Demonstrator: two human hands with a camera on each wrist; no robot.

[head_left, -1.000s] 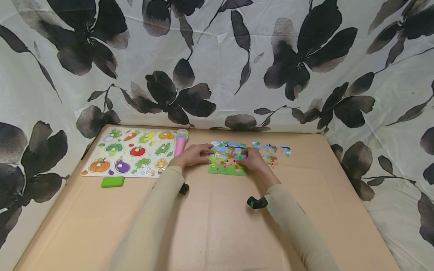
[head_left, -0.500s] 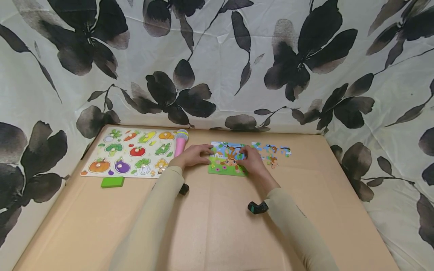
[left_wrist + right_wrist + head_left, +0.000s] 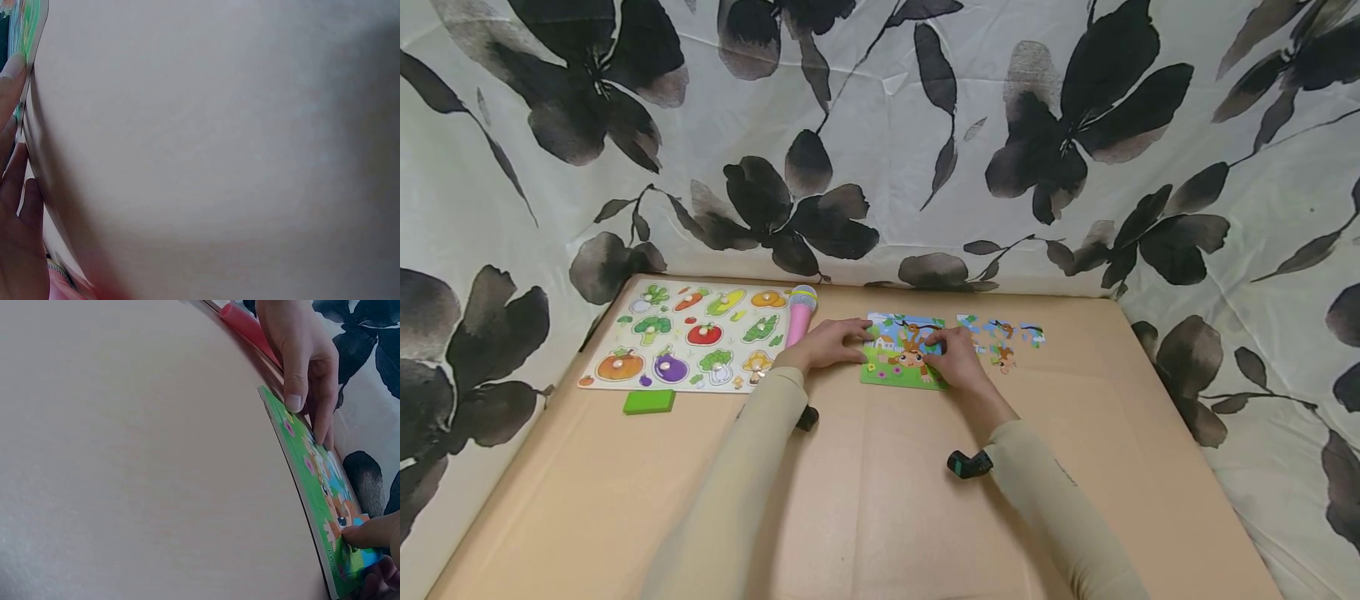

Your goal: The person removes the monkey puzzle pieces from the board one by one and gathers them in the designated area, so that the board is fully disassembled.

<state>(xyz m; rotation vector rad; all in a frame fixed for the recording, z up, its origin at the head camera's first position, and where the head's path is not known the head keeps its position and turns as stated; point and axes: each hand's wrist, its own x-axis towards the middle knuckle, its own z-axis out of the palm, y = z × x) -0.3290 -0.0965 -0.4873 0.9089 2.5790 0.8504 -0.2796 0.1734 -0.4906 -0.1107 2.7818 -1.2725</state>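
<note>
A jigsaw puzzle (image 3: 887, 377) with a cartoon monkey on green grass lies flat in its board, mid-table toward the back. My left hand (image 3: 827, 346) rests at its left side with the fingers mostly straight. Its thumb (image 3: 295, 400) touches the near-left corner in the right wrist view, its fingertips farther along the same edge. My right hand (image 3: 961, 357) bends over the right part of the puzzle, pinching a small puzzle piece (image 3: 361, 519) between thumb and index finger, largely hidden by the fingers. Several loose monkey pieces (image 3: 1002, 358) lie just right of the board.
A white vegetable board (image 3: 617, 342) lies at the back left, with a green block (image 3: 649, 402) at its front edge. A pink toy microphone (image 3: 800, 317) stands out between that board and my left hand. A floral cloth (image 3: 895, 125) hangs behind the table.
My right hand shifts only slightly over the right part of the puzzle, its fingers still pinched. My left hand, the board and the loose pieces stay where they were.
</note>
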